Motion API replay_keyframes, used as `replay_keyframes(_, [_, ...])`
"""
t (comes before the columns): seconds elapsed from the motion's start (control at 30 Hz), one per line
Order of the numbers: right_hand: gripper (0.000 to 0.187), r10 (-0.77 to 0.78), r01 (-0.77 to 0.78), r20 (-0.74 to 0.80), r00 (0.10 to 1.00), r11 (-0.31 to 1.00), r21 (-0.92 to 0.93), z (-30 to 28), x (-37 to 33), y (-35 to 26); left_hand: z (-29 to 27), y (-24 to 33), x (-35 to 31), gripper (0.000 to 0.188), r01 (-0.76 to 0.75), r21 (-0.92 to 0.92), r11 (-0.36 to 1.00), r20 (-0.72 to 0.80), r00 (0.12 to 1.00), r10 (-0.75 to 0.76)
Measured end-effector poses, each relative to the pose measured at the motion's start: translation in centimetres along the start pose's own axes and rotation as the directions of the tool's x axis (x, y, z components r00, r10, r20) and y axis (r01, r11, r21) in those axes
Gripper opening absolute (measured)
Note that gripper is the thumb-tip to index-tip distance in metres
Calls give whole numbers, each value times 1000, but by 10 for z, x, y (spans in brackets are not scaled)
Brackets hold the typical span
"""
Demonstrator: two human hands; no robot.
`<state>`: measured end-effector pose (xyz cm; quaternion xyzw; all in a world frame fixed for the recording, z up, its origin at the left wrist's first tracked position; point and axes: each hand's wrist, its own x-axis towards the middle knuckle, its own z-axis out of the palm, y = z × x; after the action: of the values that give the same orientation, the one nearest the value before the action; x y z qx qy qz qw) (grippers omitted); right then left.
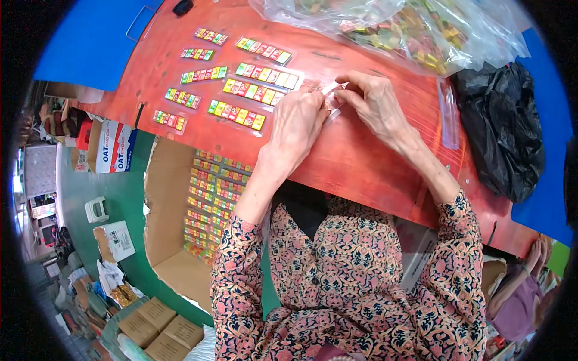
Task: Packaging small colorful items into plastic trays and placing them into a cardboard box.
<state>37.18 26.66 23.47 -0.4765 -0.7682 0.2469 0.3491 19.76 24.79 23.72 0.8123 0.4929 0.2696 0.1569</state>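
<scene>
My left hand (295, 120) and my right hand (376, 101) meet over the red tabletop, fingertips close together. Both are closed in a pinch on a small clear plastic piece (332, 96), partly hidden by my fingers. Its exact kind is too small to tell. Left of my hands lie several clear strips of small, brightly coloured wrapped pieces. The closest are a strip with pale squares at one end (267, 76), a red-and-yellow strip (253, 91) and another strip (236, 114).
A large clear bag (415, 36) of loose coloured pieces lies at the far side. Right of my hands are a long clear plastic tray (447, 114) and a black plastic bag (500, 126). An open cardboard box (171, 240) with rows of strips stands below the table's left edge.
</scene>
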Motion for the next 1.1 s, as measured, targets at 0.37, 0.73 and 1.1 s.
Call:
replay_keyframes(0.37, [20,-64,64,-38,997,998,20,-4,5,15,4,4,-2,14,56,34,998,-122,991,-52])
replay_keyframes(0.73, [14,-13,12,-7,1000,995,-96,9,0,3,-1,14,-2,13,120,-7,993,-78,990,-120])
replay_keyframes(1.1, [14,-10,12,16,1000,990,-143,3,-2,-2,-9,-2,5,21,-90,88,992,181,981,73])
